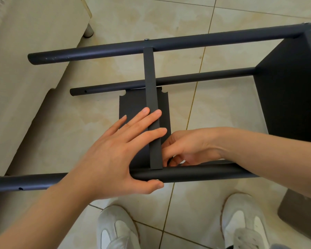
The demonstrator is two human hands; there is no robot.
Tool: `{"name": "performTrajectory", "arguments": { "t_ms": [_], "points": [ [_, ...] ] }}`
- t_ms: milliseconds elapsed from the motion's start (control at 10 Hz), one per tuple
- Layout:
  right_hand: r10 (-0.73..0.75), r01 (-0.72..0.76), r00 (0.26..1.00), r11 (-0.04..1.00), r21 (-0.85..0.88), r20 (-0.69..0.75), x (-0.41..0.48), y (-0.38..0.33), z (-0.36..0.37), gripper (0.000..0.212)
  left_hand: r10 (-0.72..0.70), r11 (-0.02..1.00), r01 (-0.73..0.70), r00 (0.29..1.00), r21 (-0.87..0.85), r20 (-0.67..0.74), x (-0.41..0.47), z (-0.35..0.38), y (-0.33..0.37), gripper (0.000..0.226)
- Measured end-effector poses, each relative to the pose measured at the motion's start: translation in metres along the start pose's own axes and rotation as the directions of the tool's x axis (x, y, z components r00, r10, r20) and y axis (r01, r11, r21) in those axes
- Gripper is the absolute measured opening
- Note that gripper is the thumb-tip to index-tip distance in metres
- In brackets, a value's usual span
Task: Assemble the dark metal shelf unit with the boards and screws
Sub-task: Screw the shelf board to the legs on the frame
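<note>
Shelf unit (241,35) lies on its side on the tile floor (223,114), approx halfway built by the look of it. The end board (291,90) is on at the right, w/ a screw head (305,23) showing at that corner of the far pole (97,53). The mid board (152,105) stands edge-up btw the far pole and the near pole (196,172). Its far end has a screw (146,39) in, so that side looks done. The near end is the step in hand, I'd say. Left hand (115,155) lies flat, fingers straight across the mid board's edge and thumb along the near side of the near pole, bracing both. Right hand (187,148) is tucked in at the joint just right of the mid board, fingers curled in. Can't tell if it's got a screw or anything else, that bit's hidden. A dark notched panel (131,106) shows below: same piece or a spare, can't tell. Left to do, prob: fix this near corner, then the open left end, where an empty hole (21,188) on the near pole and another on the low pole (196,79) wait for a board.
</note>
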State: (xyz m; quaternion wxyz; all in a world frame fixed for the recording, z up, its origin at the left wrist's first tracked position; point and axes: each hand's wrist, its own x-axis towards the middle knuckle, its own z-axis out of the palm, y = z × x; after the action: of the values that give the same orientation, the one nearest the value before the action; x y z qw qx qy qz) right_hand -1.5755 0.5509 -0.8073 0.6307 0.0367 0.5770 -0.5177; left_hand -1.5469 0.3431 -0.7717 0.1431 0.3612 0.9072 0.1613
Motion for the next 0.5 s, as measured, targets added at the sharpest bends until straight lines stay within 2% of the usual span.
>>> {"name": "performTrajectory", "arguments": {
  "t_ms": [200,400,500],
  "points": [
    [0.038,-0.04,0.999,0.998,0.045,0.034,-0.0033,0.001,-0.0055,0.016,0.0,1.0,0.0,1.0,0.004,0.0,0.0002,0.0003,-0.0002,0.092],
    [0.021,-0.021,1.0,1.0,0.016,0.008,0.0009,-0.0005,-0.0005,0.014,0.004,1.0,-0.004,1.0,0.004,-0.005,0.0002,0.001,-0.0003,0.092],
    [0.006,-0.007,1.0,0.999,0.038,0.029,-0.0003,-0.0006,-0.0014,0.023,0.003,1.0,-0.003,1.0,0.005,-0.006,0.0,0.001,-0.0005,0.092]
  ]
}}
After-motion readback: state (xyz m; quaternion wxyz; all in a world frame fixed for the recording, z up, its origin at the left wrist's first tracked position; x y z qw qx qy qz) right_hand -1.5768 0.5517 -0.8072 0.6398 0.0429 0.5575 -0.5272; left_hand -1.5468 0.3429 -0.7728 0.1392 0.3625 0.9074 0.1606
